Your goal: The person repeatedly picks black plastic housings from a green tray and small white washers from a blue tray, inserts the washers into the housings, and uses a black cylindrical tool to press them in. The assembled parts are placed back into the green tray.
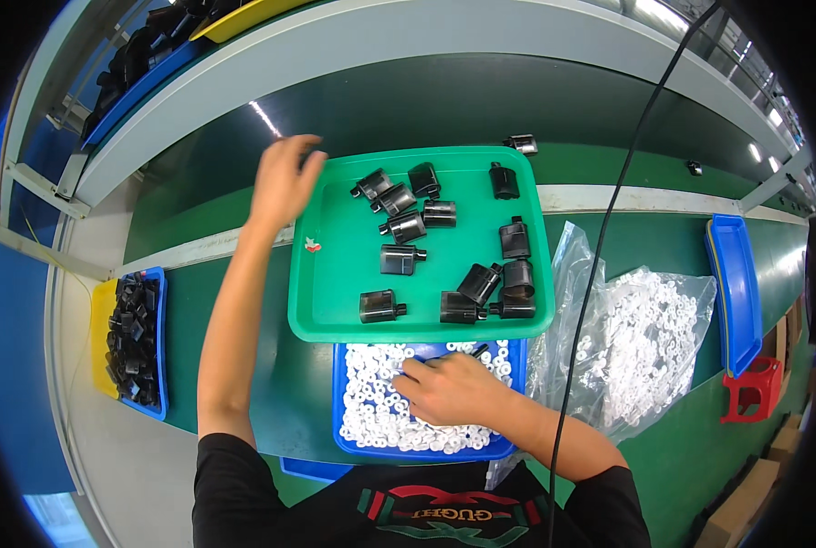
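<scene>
My left hand [286, 183] is raised past the upper left corner of a green tray [335, 327], thumb and fingers apart, with nothing visible in it. The tray holds several dark translucent, bottle-shaped plastic cases [399, 259] with short necks, lying loosely. Below it, my right hand [453, 390] is closed over a blue tray [339, 402] filled with small white rings [376, 416]. A slim dark piece [480, 350] shows just beyond its knuckles. The fingertips point down into the rings, and what they pinch is hidden.
A clear plastic bag [645, 347] of white rings lies right of the trays. Bins of black parts [134, 338] stand at the left. One dark case [521, 143] sits behind the green tray. A black cable [620, 178] hangs across the right side. Blue trays [735, 292] lean at far right.
</scene>
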`<state>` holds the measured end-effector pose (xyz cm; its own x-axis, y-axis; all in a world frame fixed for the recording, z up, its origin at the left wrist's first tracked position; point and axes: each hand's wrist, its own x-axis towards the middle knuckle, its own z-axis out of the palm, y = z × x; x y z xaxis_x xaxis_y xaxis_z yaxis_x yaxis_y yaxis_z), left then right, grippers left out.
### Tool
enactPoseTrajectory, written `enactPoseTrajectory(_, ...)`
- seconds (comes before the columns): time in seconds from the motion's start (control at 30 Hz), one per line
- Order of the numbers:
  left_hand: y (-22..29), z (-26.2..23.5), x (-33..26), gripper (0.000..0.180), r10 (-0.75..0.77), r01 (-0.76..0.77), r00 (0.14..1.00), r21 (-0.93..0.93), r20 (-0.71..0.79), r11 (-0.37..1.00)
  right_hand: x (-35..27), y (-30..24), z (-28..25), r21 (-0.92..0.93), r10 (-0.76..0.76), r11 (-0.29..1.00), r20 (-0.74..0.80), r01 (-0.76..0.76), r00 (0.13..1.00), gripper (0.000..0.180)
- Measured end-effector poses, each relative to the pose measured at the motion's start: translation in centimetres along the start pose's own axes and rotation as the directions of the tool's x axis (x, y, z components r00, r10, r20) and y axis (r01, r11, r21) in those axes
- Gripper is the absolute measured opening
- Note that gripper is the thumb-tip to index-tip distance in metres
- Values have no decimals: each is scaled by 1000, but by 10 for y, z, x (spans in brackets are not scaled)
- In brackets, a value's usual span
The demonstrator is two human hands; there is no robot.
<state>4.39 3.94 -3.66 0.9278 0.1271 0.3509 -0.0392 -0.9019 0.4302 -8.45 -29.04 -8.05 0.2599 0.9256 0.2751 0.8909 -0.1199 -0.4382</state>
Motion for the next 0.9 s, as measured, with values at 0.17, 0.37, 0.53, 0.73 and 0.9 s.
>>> enactPoseTrajectory(0.17, 59, 20, -27, 38, 349, -364, 925, 85, 150, 928, 3, -1, 0, 0, -21, 1000, 6, 21, 1000, 13)
enactPoseTrajectory(0.37, 59, 19, -30, 33, 232, -243, 943, 16, 236, 970, 2, 1, 2, 0, -26, 1000, -31, 26, 999, 10)
enactPoseTrajectory(0.53, 62, 5, -47, 43, 80, -65, 965, -66, 249, 996, 3, -2, -6, 21, -20, 1000, 27, 19, 999, 12)
enactPoseTrajectory(0.73, 65, 5, -82, 46, 17, -6, 978, -53, 210, 999, 3, -3, -6, 40, -21, 999, 70, 18, 997, 14)
enactPoseTrajectory(0.9, 77, 3, -96, 44, 45, -41, 984, -26, 171, 999, 1, -3, -6, 32, -55, 998, 30, 54, 998, 5)
